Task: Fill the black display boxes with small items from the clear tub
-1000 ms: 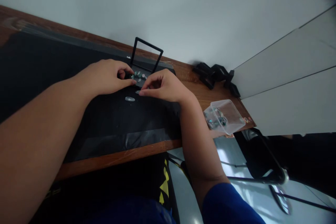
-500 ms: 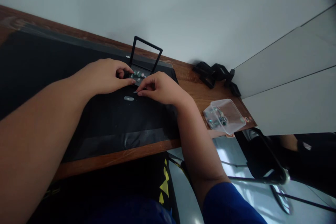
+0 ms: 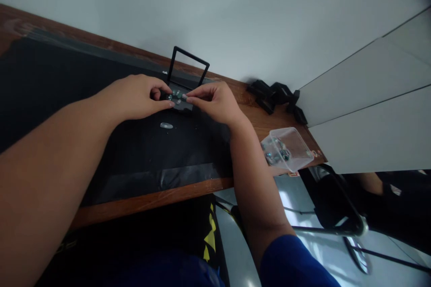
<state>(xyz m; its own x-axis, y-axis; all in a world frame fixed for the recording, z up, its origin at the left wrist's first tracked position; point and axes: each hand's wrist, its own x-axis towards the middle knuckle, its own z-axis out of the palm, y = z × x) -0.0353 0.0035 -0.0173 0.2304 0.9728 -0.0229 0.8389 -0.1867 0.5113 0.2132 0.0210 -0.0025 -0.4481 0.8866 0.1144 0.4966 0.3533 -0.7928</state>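
Observation:
A small black case (image 3: 187, 108) lies on the black mat with its clear, black-framed lid (image 3: 192, 56) standing up at the back. Several small green and pale false nails (image 3: 176, 93) rest inside it. My left hand (image 3: 136, 97) grips the case's left side between thumb and fingers. Over the case's right part, my right hand (image 3: 218, 102) pinches a small pale false nail (image 3: 184, 97) between thumb and fingertips; the fingers partly hide it. One clear false nail (image 3: 166, 125) lies on the mat in front of the case.
A clear plastic box (image 3: 296, 152) with dark and shiny small pieces stands to the right, near the table edge. Several black cases (image 3: 278, 94) lie by the wall. The black mat (image 3: 141, 152) covers the wooden table. Another person's arm (image 3: 372, 183) shows at lower right.
My right hand has moved up and slightly right, from the mat in front of the case to over its right side. My left hand stays on the case.

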